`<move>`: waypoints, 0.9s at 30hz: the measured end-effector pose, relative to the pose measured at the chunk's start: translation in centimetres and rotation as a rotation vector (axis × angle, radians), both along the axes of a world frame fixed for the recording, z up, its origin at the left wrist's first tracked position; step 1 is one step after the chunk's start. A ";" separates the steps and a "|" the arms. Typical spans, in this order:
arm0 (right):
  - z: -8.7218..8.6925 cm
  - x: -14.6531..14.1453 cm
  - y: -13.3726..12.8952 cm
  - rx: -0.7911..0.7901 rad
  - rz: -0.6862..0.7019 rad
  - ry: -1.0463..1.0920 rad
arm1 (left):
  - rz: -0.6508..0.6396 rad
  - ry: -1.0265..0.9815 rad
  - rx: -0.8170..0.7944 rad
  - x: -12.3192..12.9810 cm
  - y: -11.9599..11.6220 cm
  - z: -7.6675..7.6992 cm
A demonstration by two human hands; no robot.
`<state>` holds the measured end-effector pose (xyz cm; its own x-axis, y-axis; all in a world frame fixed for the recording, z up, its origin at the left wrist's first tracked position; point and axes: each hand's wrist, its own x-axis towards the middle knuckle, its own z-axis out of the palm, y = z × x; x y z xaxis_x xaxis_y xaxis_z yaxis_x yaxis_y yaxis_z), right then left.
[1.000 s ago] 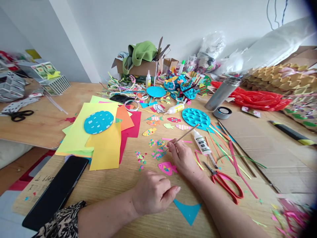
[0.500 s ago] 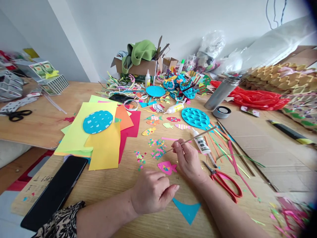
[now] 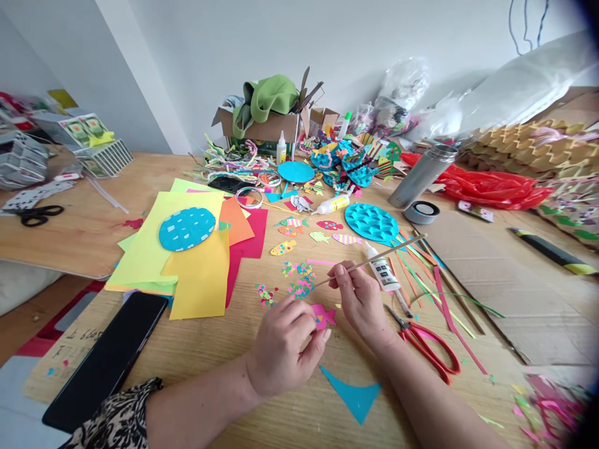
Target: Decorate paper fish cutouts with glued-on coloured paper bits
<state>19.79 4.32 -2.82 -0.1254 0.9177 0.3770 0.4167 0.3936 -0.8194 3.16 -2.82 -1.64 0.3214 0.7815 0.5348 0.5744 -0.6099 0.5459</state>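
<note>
A thin wooden stick (image 3: pixel 397 251) is pinched between the thumb and fingers of my right hand (image 3: pixel 359 299). Its lower tip points down at a pile of tiny coloured paper cutouts (image 3: pixel 299 282). Over the left part of a pink paper fish (image 3: pixel 325 317) hovers my left hand (image 3: pixel 286 346), its thumb apart from the bent fingers. Whether its fingertips touch the fish is hidden. Small round paper dots (image 3: pixel 266 295) lie just left of the pile. Below the hands is a blue paper scrap (image 3: pixel 354 394).
Red-handled scissors (image 3: pixel 430 349) and a glue bottle (image 3: pixel 381 268) lie beside my right hand. Several paper fish and a blue scaled oval (image 3: pixel 371 223) lie beyond. Coloured paper sheets (image 3: pixel 199 280) and a black phone (image 3: pixel 105 365) are at left; a steel flask (image 3: pixel 423 178) stands behind.
My left hand has moved up over the pink fish, and its thumb and fingers have spread apart. The right hand keeps the stick at nearly the same spot.
</note>
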 end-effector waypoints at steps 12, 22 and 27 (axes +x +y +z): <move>1.6 -0.9 -0.3 -0.143 0.000 0.279 | 0.088 0.097 -0.066 -0.4 0.8 -0.8; 1.2 -1.0 1.9 0.112 -0.068 -0.082 | 0.131 0.142 -0.082 -0.6 1.2 -0.7; 0.9 -1.5 3.2 0.185 0.005 -0.211 | 0.122 0.153 -0.104 -0.5 1.2 -0.8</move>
<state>18.29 7.48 -1.92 -0.2233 0.8350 0.5029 0.5681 0.5308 -0.6289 2.64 -1.62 -2.42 0.2923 0.8679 0.4015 0.7214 -0.4758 0.5032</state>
